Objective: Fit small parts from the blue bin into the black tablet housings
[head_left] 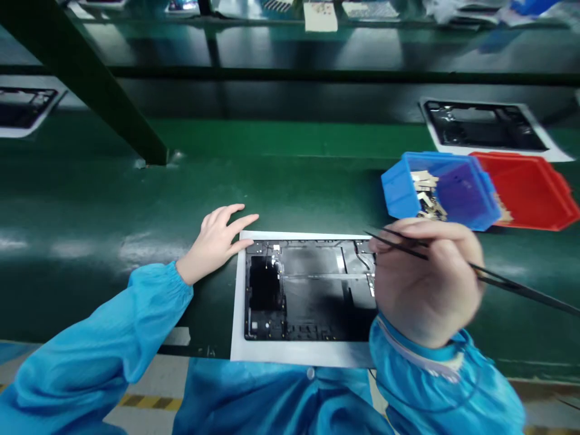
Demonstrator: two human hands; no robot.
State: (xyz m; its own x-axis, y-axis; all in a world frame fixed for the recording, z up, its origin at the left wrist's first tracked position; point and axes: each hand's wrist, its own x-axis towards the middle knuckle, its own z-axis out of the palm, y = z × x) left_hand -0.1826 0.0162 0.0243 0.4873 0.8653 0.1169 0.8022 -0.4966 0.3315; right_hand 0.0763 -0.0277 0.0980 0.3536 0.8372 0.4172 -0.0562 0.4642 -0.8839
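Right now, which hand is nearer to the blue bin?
The right hand, with black tweezers, is close in front of the blue bin; the left hand is farther left, by the white sheet.

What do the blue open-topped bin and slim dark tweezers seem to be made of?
The blue open-topped bin: probably moulded plastic, smooth with a slight sheen, judging by its even colour and rim. The slim dark tweezers: perhaps coated metal, mostly matt, judging by slender tapering arms; plastic remains possible.

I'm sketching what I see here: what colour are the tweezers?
The tweezers in the right hand are black, clearest in the head view.
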